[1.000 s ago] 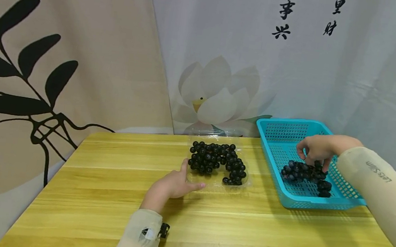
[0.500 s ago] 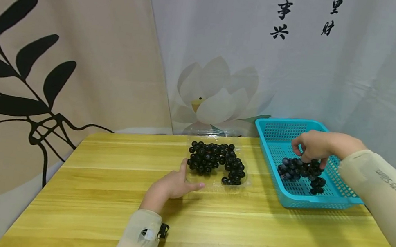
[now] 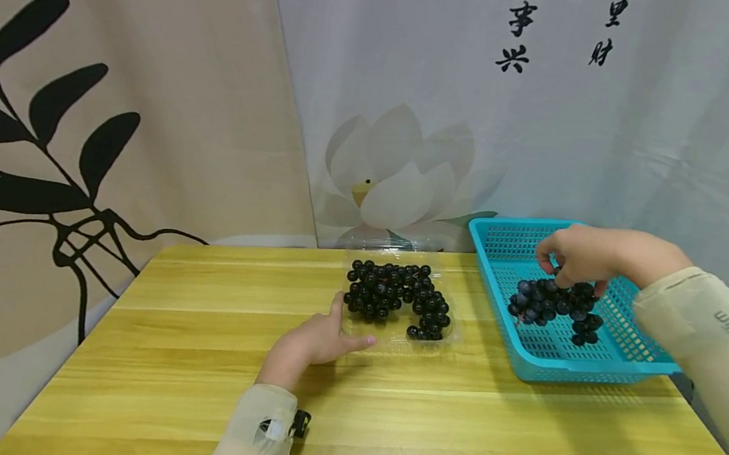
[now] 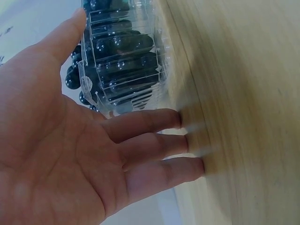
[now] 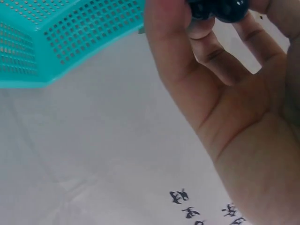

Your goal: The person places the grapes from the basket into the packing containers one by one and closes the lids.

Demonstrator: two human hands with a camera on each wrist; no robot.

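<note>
My right hand [image 3: 583,252] pinches a bunch of dark grapes [image 3: 541,302] from above, inside the turquoise mesh basket [image 3: 575,373]. The bunch hangs below the fingers, apparently raised off the basket floor. In the right wrist view, a few grapes [image 5: 229,8] show between the fingers; the rest are cut off by the frame. My left hand [image 3: 319,340] is beside the near-left corner of a clear plastic box [image 4: 124,89], its fingers spread and extended. Another bunch of dark grapes [image 3: 384,291] lies in that box. Several left fingertips [image 4: 190,168] reach the tabletop in the left wrist view.
The wooden table [image 3: 198,359] carries the box at its back middle and the basket at its back right. Directly behind stands a cloth curtain [image 3: 403,80] with leaf and flower prints. A small black device [image 3: 301,425] sits at the left wrist.
My right hand has risen with the bunch of grapes, which now hangs higher and slightly farther left in the basket. The left hand and the box stay put.
</note>
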